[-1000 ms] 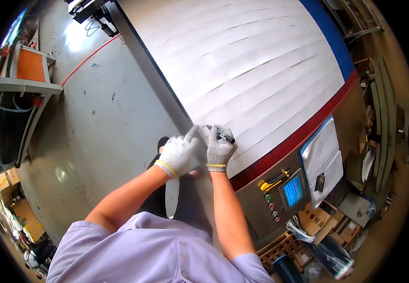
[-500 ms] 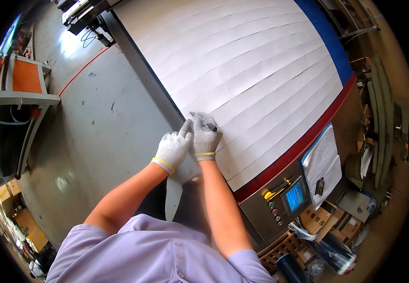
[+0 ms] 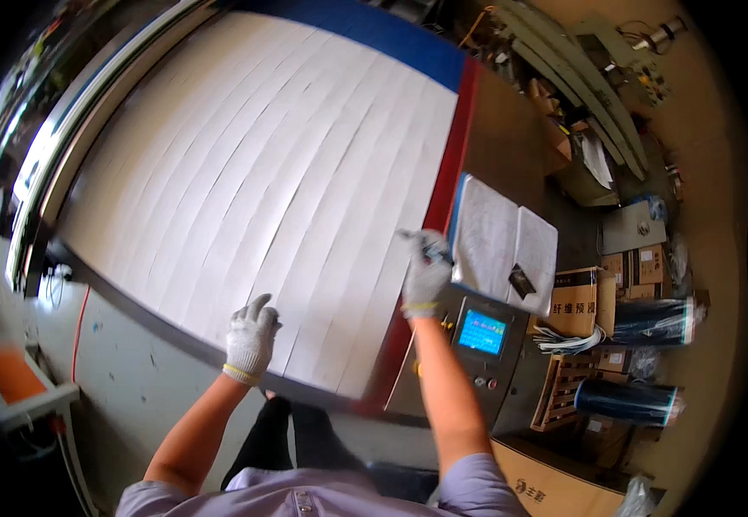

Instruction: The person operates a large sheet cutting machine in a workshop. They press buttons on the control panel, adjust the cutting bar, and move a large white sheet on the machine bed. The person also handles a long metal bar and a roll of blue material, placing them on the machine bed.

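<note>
My left hand (image 3: 252, 340), in a white knit glove with a yellow cuff edge, is over the near edge of a wide machine bed (image 3: 305, 164) covered in white overlapping strips. Its fingers are apart and nothing is in them. My right hand (image 3: 426, 274), gloved alike, is above the bed's dark red right border. A dark marker pen (image 3: 433, 249) is in its fingers, partly hidden and blurred. Just right of that hand lies a blue-edged folder of papers (image 3: 490, 233), with a small dark object (image 3: 522, 280) on the sheets.
A control panel with a lit blue screen (image 3: 483, 332) and buttons is below the papers. Cardboard boxes (image 3: 574, 297), a wooden pallet (image 3: 557, 392) and dark film-wrapped rolls (image 3: 628, 402) stand at the right. A long rail (image 3: 90, 129) spans the bed's left side.
My view has turned right. My hands, close together at the bed's edge before, are now apart. The right one has moved toward the papers with the marker pen.
</note>
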Available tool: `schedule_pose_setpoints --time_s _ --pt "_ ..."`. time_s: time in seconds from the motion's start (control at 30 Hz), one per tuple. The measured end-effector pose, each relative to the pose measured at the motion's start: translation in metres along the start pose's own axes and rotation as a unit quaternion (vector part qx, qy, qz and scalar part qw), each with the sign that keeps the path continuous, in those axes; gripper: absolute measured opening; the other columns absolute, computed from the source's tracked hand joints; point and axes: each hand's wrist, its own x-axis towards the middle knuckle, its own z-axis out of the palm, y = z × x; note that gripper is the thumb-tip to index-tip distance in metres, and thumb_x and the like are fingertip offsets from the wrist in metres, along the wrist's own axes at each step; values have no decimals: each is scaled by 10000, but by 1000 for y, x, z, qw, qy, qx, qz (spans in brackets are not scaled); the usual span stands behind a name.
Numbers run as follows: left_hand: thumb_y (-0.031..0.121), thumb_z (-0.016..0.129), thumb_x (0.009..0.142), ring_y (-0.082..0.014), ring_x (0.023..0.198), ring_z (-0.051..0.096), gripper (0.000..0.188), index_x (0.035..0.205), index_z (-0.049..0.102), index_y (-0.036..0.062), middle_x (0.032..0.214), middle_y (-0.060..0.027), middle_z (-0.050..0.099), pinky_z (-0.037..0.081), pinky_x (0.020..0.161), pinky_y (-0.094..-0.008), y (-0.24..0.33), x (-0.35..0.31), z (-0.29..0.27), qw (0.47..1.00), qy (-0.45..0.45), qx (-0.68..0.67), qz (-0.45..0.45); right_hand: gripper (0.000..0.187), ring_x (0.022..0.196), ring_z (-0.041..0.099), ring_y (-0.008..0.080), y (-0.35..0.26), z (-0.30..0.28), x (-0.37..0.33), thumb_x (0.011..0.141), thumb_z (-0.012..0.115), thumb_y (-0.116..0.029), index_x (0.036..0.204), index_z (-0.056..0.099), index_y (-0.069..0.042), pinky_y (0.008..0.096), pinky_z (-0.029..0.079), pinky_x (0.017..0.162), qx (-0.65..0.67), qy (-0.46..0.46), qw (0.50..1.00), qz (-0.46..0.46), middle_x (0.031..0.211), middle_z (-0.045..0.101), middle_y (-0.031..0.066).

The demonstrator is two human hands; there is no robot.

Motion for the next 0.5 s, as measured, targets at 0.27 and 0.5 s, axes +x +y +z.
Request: schedule_pose_setpoints --time_s 0.27,0.5 --pt "175 663 815 -362 1229 484 248 1016 583 55 1291 -156 544 386 1003 -496 41 192 111 985 19 -11 171 124 746 649 105 108 -80 346 902 647 -102 977 702 -21 253 514 666 -144 131 979 -61 857 702 45" --pt "167 656 727 -368 1205 497 375 1063 581 18 1261 -153 543 406 974 -503 42 201 116 989 -15 11 145 180 719 689 166 220 -25 436 865 677 -206 870 711 -29 307 528 650 -23 122 991 39 791 719 62"
